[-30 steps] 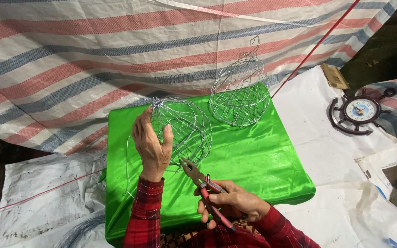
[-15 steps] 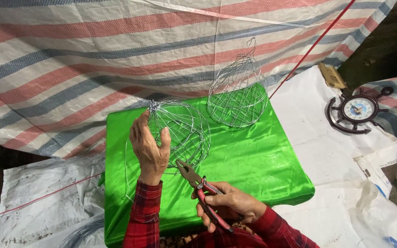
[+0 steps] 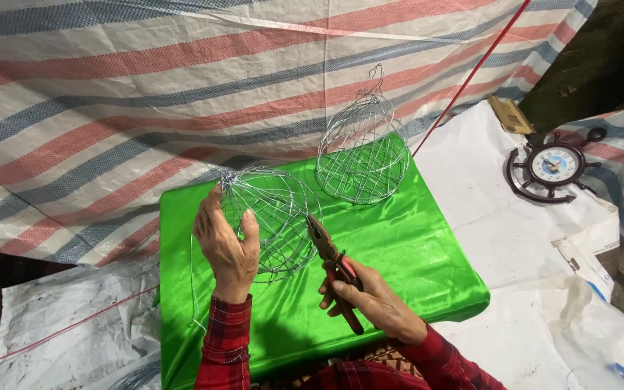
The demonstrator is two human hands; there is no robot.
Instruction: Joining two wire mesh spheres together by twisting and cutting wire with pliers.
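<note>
Wire cage (image 3: 272,217) held up in the left hand (image 3: 227,245), fingers curled round its near-left side, thumb on the wires; rounded, ribbed shape already formed, with ribs gathered into a twisted knot at the upper left; probably well along, though a loose strand of wire (image 3: 193,289) hanging down from the left of the grip suggests ends not yet tied off or trimmed. Pliers (image 3: 334,271) with red handles clasped in the right hand (image 3: 366,300), fingers wrapped tight about the handles; nose pointing up and to the left, tip just at the lower right edge of the cage; whether the nose pinches a wire or merely touches it, impossible to tell at this size.

Cage therefore right of the left grip and above-left of the right grip, lifted clear of the green cloth (image 3: 399,253) over the counter; both hands close together, cage between them.

Beyond the grips, a second wire cage (image 3: 362,155), pear-shaped with a hook on top, standing upright at the far edge of the cloth; looks finished, so seemingly one piece done and one in hand. Farther right, well apart, a small clock (image 3: 554,166) in a ship's-wheel frame lying on white sheeting (image 3: 500,231); striped tarpaulin (image 3: 110,108) behind everything.
</note>
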